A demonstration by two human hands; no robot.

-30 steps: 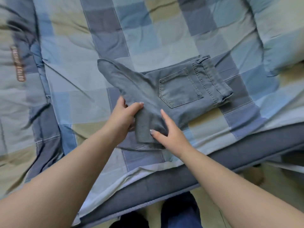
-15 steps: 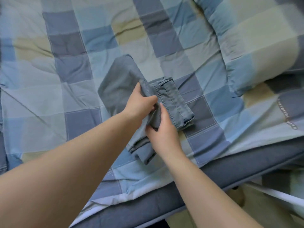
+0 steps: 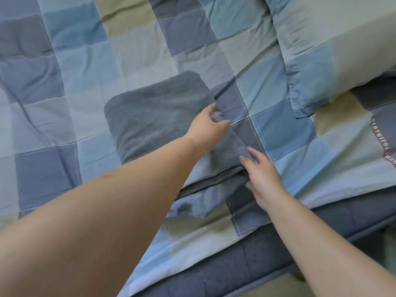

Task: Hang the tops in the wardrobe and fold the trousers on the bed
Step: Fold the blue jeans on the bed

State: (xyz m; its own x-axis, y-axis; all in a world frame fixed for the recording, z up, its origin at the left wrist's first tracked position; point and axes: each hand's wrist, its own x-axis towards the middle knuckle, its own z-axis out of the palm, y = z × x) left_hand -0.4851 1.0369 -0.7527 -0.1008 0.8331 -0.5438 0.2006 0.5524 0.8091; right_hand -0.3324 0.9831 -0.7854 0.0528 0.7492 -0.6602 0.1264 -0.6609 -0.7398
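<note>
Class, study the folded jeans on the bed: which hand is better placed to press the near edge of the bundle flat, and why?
The right hand. Its fingers already lie at the near right corner of the folded jeans, beside the layered edge. The left hand sits farther up, at the bundle's right side, loosely open.

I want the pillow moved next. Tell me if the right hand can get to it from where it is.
Probably yes. The right hand rests at the folded jeans, and only bare quilt lies between it and the pillow; nothing blocks the way.

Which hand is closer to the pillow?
Left. The left hand reaches over the folded jeans, just below-left of the pillow; the right hand sits lower, nearer the bed's edge.
</note>
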